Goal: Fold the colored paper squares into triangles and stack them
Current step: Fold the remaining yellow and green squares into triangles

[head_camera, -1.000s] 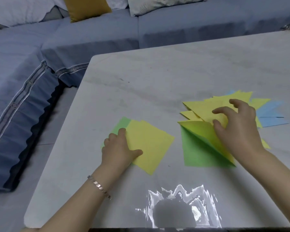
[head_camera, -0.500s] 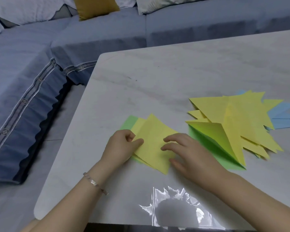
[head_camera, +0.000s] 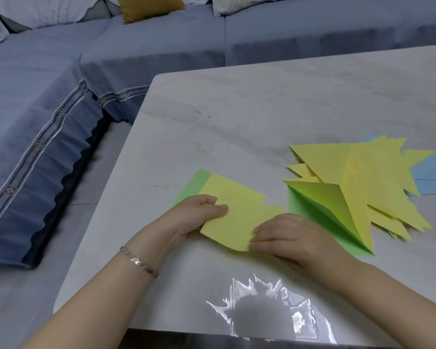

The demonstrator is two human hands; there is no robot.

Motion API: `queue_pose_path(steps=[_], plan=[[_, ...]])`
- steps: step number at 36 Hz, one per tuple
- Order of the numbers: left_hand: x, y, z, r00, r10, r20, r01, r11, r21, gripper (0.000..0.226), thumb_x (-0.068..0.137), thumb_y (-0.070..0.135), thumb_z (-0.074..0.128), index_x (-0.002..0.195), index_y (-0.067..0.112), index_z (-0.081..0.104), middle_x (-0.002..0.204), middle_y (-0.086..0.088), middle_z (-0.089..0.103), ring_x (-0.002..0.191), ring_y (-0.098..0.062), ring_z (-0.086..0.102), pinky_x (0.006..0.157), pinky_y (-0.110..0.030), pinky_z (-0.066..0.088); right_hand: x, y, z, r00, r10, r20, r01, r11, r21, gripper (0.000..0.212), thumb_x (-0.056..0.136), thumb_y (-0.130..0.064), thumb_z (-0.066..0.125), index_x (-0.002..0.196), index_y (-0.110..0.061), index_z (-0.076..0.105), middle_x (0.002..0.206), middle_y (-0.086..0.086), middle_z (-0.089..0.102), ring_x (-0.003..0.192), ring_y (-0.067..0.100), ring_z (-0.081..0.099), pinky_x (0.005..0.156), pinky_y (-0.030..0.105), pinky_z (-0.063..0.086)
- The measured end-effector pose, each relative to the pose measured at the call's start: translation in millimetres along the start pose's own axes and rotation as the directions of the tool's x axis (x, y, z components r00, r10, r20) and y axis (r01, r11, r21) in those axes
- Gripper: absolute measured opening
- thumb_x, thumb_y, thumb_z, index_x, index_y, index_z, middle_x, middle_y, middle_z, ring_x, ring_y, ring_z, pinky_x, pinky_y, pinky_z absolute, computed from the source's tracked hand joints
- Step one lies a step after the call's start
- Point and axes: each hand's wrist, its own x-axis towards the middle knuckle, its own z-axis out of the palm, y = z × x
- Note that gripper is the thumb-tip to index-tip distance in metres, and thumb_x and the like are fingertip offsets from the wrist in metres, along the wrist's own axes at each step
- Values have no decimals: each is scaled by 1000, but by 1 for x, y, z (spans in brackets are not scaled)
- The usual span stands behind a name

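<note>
- Currently the left hand (head_camera: 196,217) grips the left edge of 1 yellow square (head_camera: 239,222), thumb pressed on top and fingers curled at the edge.
- The right hand (head_camera: 290,238) meets the same square at its near right corner. Its bent fingertips (head_camera: 256,231) lie on the paper, but the thumb is hidden, so I cannot tell whether it pinches or only presses.
- Just beyond the left thumb, a second yellow sheet (head_camera: 232,187) shows from under the held square, and a green sheet (head_camera: 196,182) sticks out past that one.
- To the right of the right hand, close by, lies the pile of folded triangles (head_camera: 378,177): yellow on top, a green triangle (head_camera: 302,210) underneath and blue ones (head_camera: 431,177) at the far side.
- All the paper lies on a pale marble table (head_camera: 262,109).
- A bracelet (head_camera: 139,260) sits on the left wrist.
- A blue sofa (head_camera: 35,96) stands beyond and left of the table.
</note>
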Motion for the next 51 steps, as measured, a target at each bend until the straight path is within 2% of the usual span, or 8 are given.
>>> queue_pose_path(steps=[8,16,19,27,33,36,40,51], plan=[[5,6,21,969,175,-174,-143,973,178,7,87,21,62,92,19,58,88,-8,60,73,-22,53,67,-27,41,-5,-4,4,997,71,-6,-71,997,39,24,88,-8,55,107,-11,69,95,-2,70,83,17,65,71,29,49],[0,5,27,910,373,-180,-319,909,269,23,85,12,62,65,23,57,44,14,45,46,-4,40,48,-17,32,-10,6,-9,973,230,20,-228,947,227,52,95,-39,34,91,-5,72,92,1,70,86,14,61,77,28,46],[-6,6,33,890,438,-129,-385,871,305,24,85,12,62,65,23,60,57,9,54,55,-6,45,56,-18,35,-5,4,-9,956,293,-15,-280,925,256,56,95,-45,30,87,-3,67,85,3,66,81,10,53,74,23,42],[-24,14,49,886,462,45,-453,840,300,19,89,15,58,75,21,68,68,8,66,61,-5,57,60,-19,45,6,4,-6,723,685,-91,-587,678,442,10,76,-35,62,69,-28,60,111,-18,49,108,-5,45,90,5,29],[-29,12,55,880,475,17,-459,840,289,29,93,20,51,69,9,63,62,1,52,57,-8,42,56,-23,35,10,4,-8,629,776,-50,-538,481,692,16,69,-17,76,57,-23,68,58,-12,66,53,-5,54,53,8,38],[-32,9,58,869,494,-30,-467,838,282,45,92,33,49,50,20,37,49,11,26,46,-5,24,44,-18,21,10,3,-9,595,801,-61,-525,445,726,15,67,-16,78,56,-21,69,58,-10,66,52,-2,55,52,9,39],[-32,5,61,852,513,-108,-490,852,186,28,81,19,68,57,33,64,53,15,55,51,0,47,52,-7,38,11,1,-9,532,843,-75,-531,402,746,16,63,-13,80,62,-23,67,60,-16,65,56,-4,54,56,7,41],[-40,2,60,789,568,-235,-533,823,198,28,70,17,77,70,44,69,56,16,55,52,1,47,55,-6,38,16,-8,-14,502,861,-75,-485,352,801,26,64,-1,79,73,-22,66,53,-8,56,49,1,47,52,8,40]])
